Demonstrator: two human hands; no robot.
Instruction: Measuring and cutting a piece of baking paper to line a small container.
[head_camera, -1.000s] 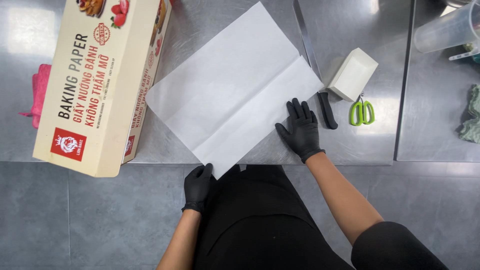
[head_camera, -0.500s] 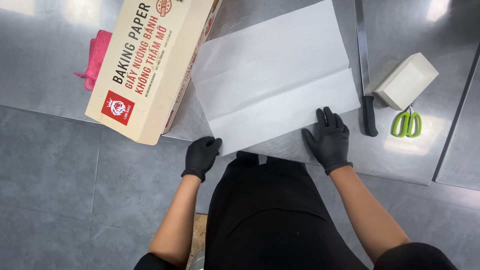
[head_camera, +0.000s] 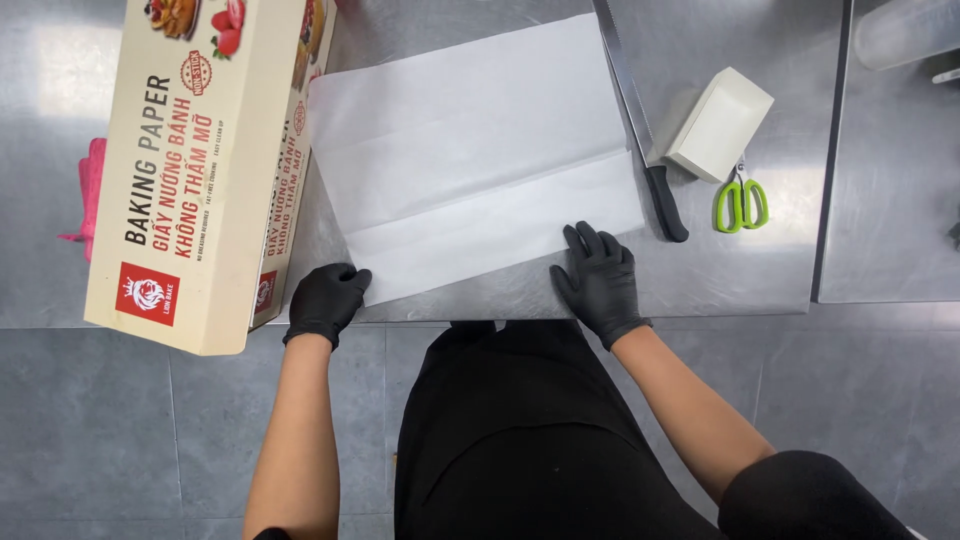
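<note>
Since the earlier frames the left hand (head_camera: 328, 300) has come up from below the edge to the near-left corner of the white rectangular sheet of baking paper (head_camera: 470, 150), and the right hand (head_camera: 598, 280) has slid from the sheet's right side to its near-right corner. Both hands, in black gloves, now bracket the near edge.

Left hand: fingers curled together at the corner; whether they pinch the paper cannot be told. Right hand: fingers spread, pressed flat, tips on the paper.

The sheet lies flat at the centre of the steel tabletop (head_camera: 750, 270), creased lengthwise. At 9 o'clock stands the long cream cardboard dispenser box (head_camera: 200, 170). At 3 o'clock lie the black-handled long knife (head_camera: 640, 120), small white box (head_camera: 715, 125) and green-handled scissors (head_camera: 740, 203).
</note>
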